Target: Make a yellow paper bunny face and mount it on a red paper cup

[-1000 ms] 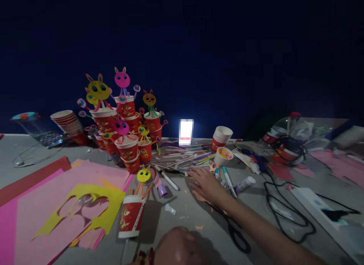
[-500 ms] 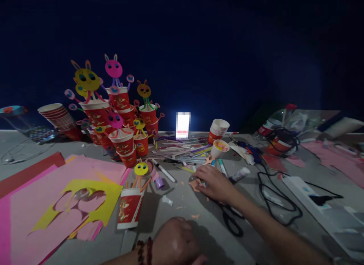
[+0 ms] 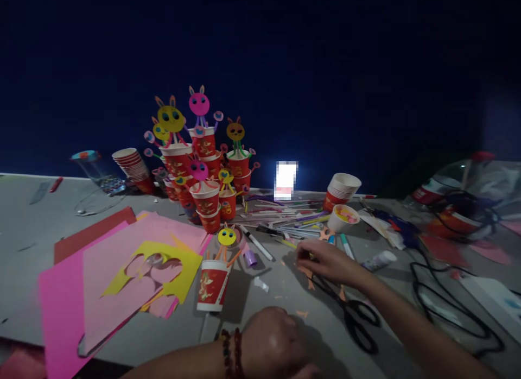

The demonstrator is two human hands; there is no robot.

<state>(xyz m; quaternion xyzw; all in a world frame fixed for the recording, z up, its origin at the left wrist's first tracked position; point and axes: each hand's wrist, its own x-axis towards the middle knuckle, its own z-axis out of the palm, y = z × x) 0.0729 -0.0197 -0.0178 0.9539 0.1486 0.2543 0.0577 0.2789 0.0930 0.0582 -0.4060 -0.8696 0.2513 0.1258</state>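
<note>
My left hand (image 3: 274, 343), with beaded bracelets at its wrist, is curled low on the near side of the table, its fingertips turned out of sight. Over some orange paper scraps (image 3: 311, 283), the fingers of my right hand (image 3: 329, 260) are bent together in a pinch; what they hold, if anything, I cannot make out. Black-handled scissors (image 3: 360, 319) lie just below that hand. Left of both hands stands a red paper cup (image 3: 212, 286) with a yellow paper bunny face (image 3: 227, 237) on orange stems.
Decorated cups (image 3: 203, 197) are stacked behind. Coloured paper sheets (image 3: 103, 281) lie left, and markers (image 3: 256, 242) and thin sticks (image 3: 285, 219) in the middle. A bowl of paper pieces (image 3: 343, 219), a glue stick (image 3: 379, 259) and black cable (image 3: 419, 297) are to the right.
The view has turned left, so everything sits further right in it. The fingers of my right hand have drawn in from spread over the orange paper, and the scissors show more fully.
</note>
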